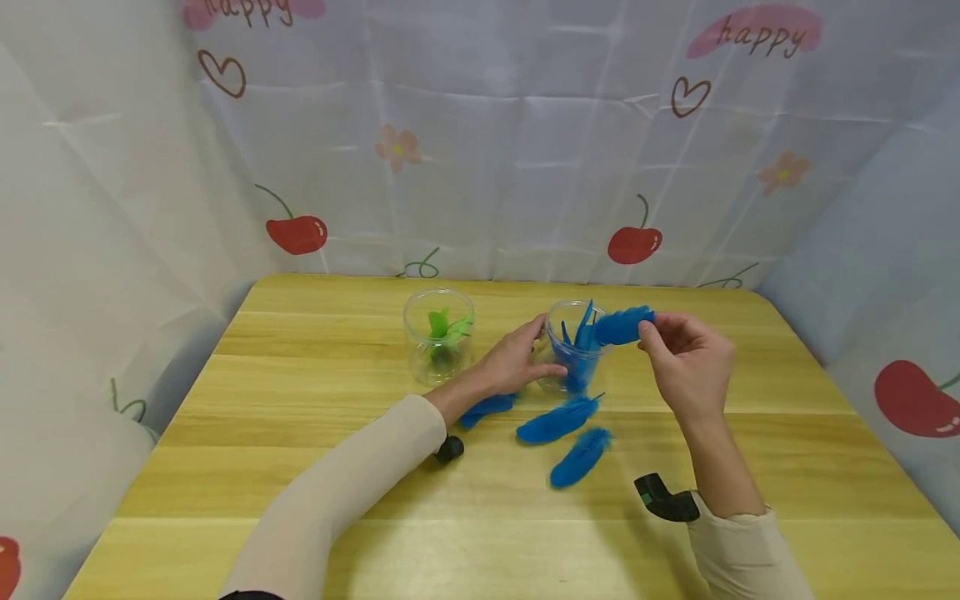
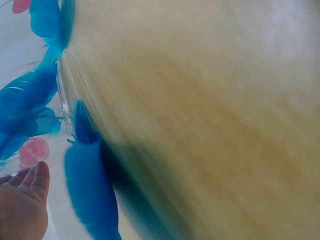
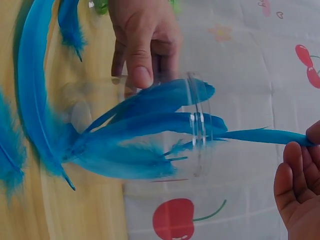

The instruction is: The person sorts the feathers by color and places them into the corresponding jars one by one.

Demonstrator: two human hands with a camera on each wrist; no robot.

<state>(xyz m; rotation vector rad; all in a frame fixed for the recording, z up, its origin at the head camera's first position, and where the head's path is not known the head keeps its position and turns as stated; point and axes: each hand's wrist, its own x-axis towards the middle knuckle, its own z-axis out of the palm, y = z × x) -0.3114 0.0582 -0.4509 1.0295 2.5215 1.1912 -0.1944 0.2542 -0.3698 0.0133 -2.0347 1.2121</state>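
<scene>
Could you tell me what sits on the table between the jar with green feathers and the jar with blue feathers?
In the head view, only the left hand, gripping the blue-feather jar; toward the green-feather jar the table is bare.

Bright even light, soft shadows, left wrist view motion-blurred, head view sharp

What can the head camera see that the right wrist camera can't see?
Only the head view shows the whole wooden table, the jar with green feathers complete, and two loose blue feathers lying in front of the jars.

Only the right wrist view shows, close up, the blue quills inside the clear jar and the left thumb pressed on its wall.

Both show the left hand holding that jar, the right hand pinching a blue feather at its mouth, and the cherry-print curtain.
</scene>
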